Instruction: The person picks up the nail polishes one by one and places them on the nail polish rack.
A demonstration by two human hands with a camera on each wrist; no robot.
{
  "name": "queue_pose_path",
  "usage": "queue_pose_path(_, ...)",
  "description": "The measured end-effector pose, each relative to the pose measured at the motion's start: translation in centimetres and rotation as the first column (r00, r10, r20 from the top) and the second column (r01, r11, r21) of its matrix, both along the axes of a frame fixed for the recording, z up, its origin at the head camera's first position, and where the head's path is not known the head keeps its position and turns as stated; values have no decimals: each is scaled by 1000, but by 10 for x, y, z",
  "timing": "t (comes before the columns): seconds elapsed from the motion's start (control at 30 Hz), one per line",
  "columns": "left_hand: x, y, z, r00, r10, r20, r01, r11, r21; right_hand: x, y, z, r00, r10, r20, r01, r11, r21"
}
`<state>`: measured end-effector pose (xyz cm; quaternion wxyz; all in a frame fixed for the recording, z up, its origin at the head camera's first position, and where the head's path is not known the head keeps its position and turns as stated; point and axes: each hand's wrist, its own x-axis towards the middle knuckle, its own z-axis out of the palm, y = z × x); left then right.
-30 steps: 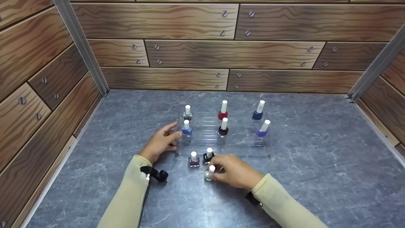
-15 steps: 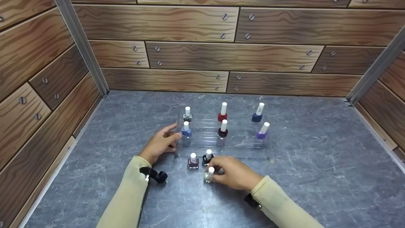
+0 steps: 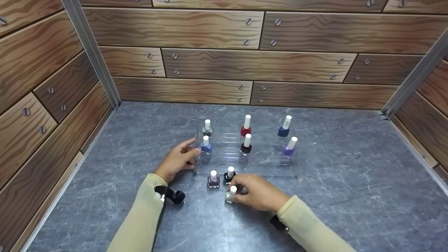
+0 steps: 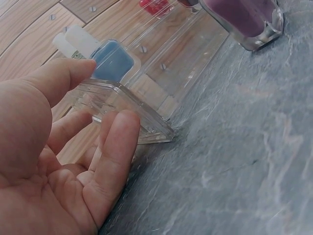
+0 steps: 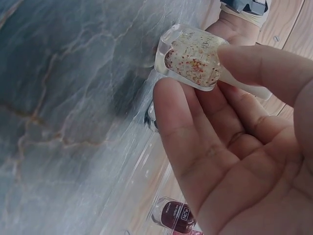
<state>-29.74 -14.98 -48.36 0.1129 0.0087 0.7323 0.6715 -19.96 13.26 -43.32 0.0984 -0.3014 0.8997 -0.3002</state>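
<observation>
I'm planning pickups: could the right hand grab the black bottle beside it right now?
Probably not: the black bottle stands close by, but the right hand is holding the glitter bottle between thumb and fingers.

Plank-patterned walls [image 3: 259, 64] dotted with screw heads line the far, left and right edges of a grey marbled table [image 3: 350, 168]; 2 metal posts [image 3: 91, 56] rise at its far corners; glare [image 3: 222, 231] whitens its front.

Glitter btl [image 5: 195, 61]: glossy, glass-like. Rack [image 3: 229, 154]: clr smooth plastic. Tabletop [image 3: 350, 175]: semi-gloss.
</observation>
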Motion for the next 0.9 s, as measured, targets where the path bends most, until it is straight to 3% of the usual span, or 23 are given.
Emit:
queue_pose_path(0.53,0,3,4,1000,-3,8,3,1000,10,-2,8,1,1000,27,-7,-27,1000,-9)
queue_pose_path(0.77,0,1,2,1000,4,13,-5,1000,13,-3,7,0,993,92,-69,-90,995,30)
queue_pose_path(0.9,1,2,2,1000,5,14,-5,1000,22,-6,14,8,992,121,-25,-121,992,-19)
